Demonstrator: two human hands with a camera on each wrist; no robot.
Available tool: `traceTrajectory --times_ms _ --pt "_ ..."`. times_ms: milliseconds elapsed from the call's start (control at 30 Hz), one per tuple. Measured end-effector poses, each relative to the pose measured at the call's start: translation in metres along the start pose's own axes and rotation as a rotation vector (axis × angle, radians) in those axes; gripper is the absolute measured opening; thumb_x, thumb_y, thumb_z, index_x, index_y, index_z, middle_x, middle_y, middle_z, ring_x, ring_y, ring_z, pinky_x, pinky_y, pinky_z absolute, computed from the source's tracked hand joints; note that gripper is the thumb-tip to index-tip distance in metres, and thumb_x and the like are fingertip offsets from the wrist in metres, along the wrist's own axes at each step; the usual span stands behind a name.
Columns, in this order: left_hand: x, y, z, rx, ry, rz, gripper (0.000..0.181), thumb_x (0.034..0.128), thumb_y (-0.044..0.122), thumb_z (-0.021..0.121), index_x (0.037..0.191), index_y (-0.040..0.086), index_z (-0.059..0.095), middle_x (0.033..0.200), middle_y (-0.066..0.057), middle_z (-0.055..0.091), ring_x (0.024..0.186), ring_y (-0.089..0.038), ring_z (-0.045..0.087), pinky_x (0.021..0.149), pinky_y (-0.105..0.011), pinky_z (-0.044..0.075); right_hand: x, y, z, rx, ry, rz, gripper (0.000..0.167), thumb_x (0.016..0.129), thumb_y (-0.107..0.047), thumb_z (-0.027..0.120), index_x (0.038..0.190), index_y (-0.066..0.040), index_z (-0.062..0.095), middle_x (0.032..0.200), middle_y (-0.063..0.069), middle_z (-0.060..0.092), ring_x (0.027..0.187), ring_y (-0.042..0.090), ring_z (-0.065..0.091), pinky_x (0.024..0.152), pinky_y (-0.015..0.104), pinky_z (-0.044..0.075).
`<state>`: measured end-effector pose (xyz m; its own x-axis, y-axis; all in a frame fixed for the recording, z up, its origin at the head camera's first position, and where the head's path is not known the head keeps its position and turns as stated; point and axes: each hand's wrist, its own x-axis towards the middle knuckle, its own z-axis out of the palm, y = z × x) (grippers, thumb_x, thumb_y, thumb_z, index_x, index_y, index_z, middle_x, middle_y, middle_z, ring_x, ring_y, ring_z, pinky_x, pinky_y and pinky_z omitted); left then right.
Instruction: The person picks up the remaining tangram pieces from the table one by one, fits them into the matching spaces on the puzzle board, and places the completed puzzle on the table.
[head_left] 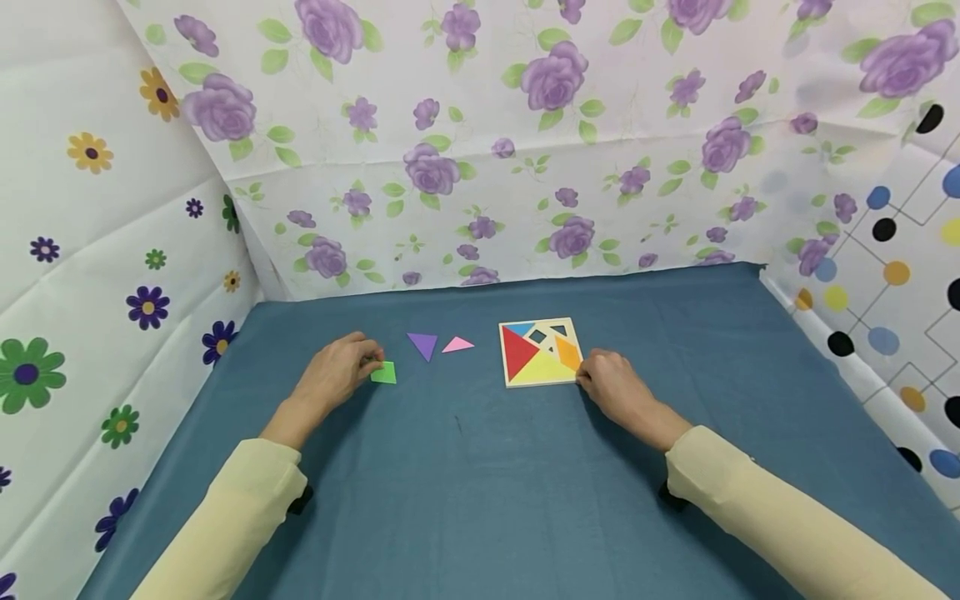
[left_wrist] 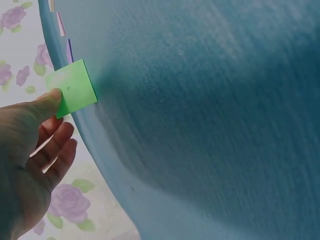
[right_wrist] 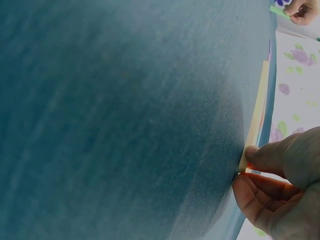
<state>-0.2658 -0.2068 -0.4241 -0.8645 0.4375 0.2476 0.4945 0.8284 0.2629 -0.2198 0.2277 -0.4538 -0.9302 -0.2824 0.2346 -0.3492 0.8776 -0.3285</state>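
Pale-yellow cloth sleeves (head_left: pixel 757 504) foremost. Left hand (head_left: pixel 333 375) pinches flat green square (head_left: pixel 385 373); flat purple triangle (head_left: pixel 423 344), pink triangle (head_left: pixel 457 344) lie right of that grip. Right hand (head_left: pixel 621 390) grasps cream-framed multicoloured puzzle board (head_left: pixel 543 326), near-right corner.

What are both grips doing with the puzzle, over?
Left grip: pinching green square. Right grip: pinching puzzle board at near right corner. Purple triangle, pink triangle lying between square and board, maybe in the way.

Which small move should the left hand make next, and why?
I would probably carry the green square toward the puzzle board: the left hand pinches the square, the right hand holds the board's corner, and the board shows unfilled dark openings.
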Motion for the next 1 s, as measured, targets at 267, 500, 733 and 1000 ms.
traceTrajectory --times_ms 267,500,733,1000 --pt "-0.002 0.002 -0.004 0.001 -0.002 0.021 0.005 0.0938 0.009 0.077 0.096 0.005 0.076 0.093 -0.006 0.068 0.082 -0.023 0.064 0.075 -0.045 0.055 0.0 0.0 0.0 0.0 -0.005 0.006 0.009 0.092 0.003 0.073 0.085 0.0 0.079 0.074 0.005 0.06 0.064 0.016 0.052 0.062 0.033 0.051" --pt "-0.007 0.004 -0.009 0.006 -0.013 0.046 0.007 0.0932 0.006 0.077 0.1 0.006 0.078 0.092 -0.005 0.068 0.082 -0.023 0.064 0.075 -0.044 0.055 0.0 -0.001 -0.001 0.009 -0.002 0.003 0.009 0.092 0.002 0.074 0.085 0.0 0.079 0.075 0.005 0.061 0.065 0.016 0.053 0.062 0.033 0.052" --pt "-0.005 0.005 -0.01 0.008 -0.007 0.076 0.008 0.0928 0.007 0.077 0.1 0.005 0.079 0.091 -0.005 0.068 0.081 -0.023 0.064 0.074 -0.044 0.055 0.0 0.0 0.0 0.007 -0.009 0.007 0.008 0.092 0.001 0.074 0.086 0.0 0.079 0.075 0.005 0.061 0.066 0.016 0.053 0.063 0.034 0.052" --pt "0.004 0.013 -0.013 -0.005 0.01 0.078 0.007 0.0952 0.01 0.076 0.1 0.006 0.079 0.091 -0.003 0.066 0.084 -0.022 0.065 0.077 -0.044 0.055 0.0 0.0 0.0 0.003 0.001 -0.002 0.009 0.092 0.002 0.074 0.085 0.0 0.079 0.075 0.006 0.062 0.066 0.016 0.054 0.064 0.035 0.053"
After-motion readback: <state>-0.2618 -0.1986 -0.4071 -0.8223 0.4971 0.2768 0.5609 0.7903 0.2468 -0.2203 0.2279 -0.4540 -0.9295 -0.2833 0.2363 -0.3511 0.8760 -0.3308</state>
